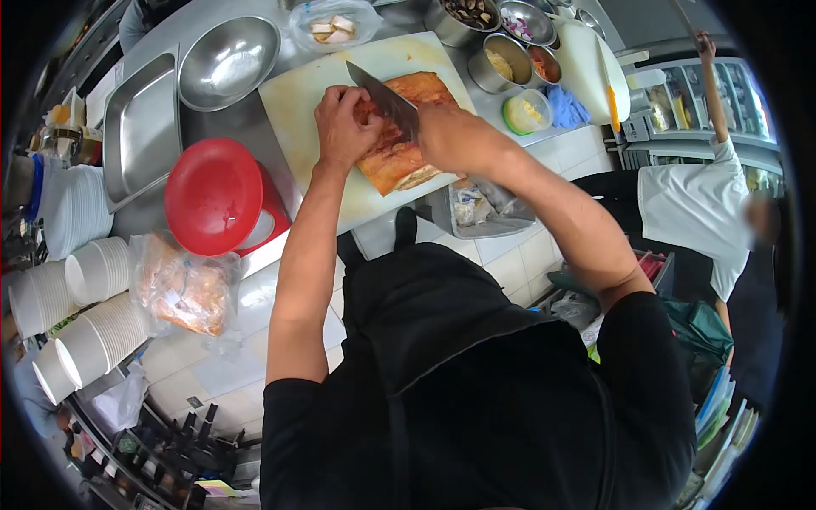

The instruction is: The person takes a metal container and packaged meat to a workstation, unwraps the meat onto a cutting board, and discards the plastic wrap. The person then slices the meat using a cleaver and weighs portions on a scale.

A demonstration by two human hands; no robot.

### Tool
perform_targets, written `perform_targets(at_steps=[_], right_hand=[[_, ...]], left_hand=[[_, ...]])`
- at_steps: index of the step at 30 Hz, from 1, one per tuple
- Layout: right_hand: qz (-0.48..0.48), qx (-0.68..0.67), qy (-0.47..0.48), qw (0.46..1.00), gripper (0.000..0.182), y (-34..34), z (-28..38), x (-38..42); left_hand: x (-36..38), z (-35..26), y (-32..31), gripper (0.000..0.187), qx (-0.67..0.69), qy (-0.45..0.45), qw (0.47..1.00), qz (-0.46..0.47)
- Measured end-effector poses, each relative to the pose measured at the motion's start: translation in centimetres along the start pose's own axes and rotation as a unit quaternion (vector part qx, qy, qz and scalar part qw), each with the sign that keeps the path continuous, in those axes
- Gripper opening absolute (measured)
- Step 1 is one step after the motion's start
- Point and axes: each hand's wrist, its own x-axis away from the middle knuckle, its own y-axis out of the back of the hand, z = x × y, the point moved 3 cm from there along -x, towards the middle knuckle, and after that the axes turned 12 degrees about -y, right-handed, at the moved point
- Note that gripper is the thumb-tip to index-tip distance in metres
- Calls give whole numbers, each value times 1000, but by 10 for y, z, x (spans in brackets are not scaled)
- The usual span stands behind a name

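A slab of roasted pork [399, 157] with orange-brown skin lies on a white cutting board [297, 106]. My left hand [344, 127] presses down on the slab's left side, fingers curled. My right hand [455, 136] grips the handle of a large cleaver-like knife [387, 98], whose blade rests across the meat between the two hands.
A steel bowl [228, 61] and steel tray [140, 127] sit left of the board, a red bowl on a scale [217, 195] below them. Stacked white bowls [93, 306] and a bagged food item [183, 289] lie lower left. Small ingredient tins [510, 59] stand behind. Another person [705, 195] stands right.
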Motion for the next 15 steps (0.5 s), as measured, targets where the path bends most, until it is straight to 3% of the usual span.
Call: perform_targets(at_steps=[1,3,6,15], right_hand=[[4,6,1,1000,18,10,10,-6],[132,62,-42,988,21,17,25,-22],[130,9,-6,991,23,-12,13,-73],[216,59,-48,973,26,35,25,-25]], left_hand=[[-1,-1,1,30,12,4,1000,-1],[1,0,-1,30,25,15,1000,-6],[-4,4,-2,30,3,3,1000,-6],[0,6,-2,30,28,-4,999,-29]])
